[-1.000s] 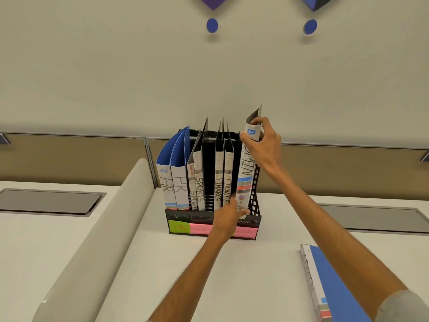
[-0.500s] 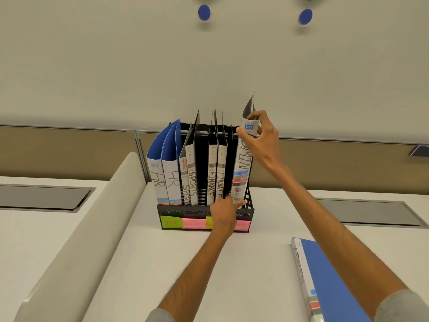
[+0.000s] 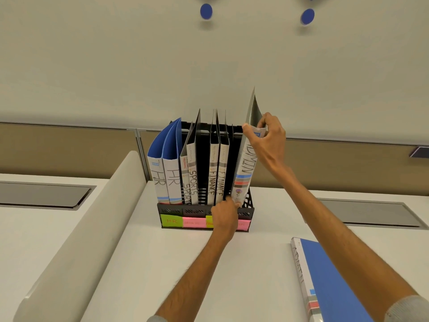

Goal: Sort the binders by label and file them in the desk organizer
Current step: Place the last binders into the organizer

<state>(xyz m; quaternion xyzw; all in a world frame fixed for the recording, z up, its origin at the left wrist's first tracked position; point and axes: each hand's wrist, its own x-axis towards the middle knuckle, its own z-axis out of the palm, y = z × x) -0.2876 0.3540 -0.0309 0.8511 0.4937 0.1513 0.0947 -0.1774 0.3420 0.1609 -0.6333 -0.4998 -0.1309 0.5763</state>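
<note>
Since the earlier frame the ADMIN binder (image 3: pixel 243 173) has stayed in the rightmost slot with little change, its top leaning to the right, and the camera view has shifted only slightly; the right hand (image 3: pixel 267 140) remains at the binder's upper spine, its grip pinched closed on the top edge of the cover, thumb on the near side and fingers behind; the left hand (image 3: pixel 226 213) is low at the front of the desk organizer (image 3: pixel 170 209), fingertips touching the bottom of the ADMIN spine, its grip pressing against the binder rather than wrapped around it; the organizer, black mesh, stands on the white counter (image 3: pixel 144 263) against the back partition; from left to right it holds two blue HR binders (image 3: pixel 166 180), two SPORTS binders (image 3: pixel 191 184), two FINANCE binders (image 3: pixel 216 177), then the ADMIN one; coloured sticky labels (image 3: pixel 183 221) run along the organizer's front lip, green reading HR, then pink and yellow, partly hidden by the left hand; a second blue binder (image 3: pixel 325 282) marked ADMIN lies flat on the counter at the lower right, well apart from the organizer, partly under the right forearm.
</note>
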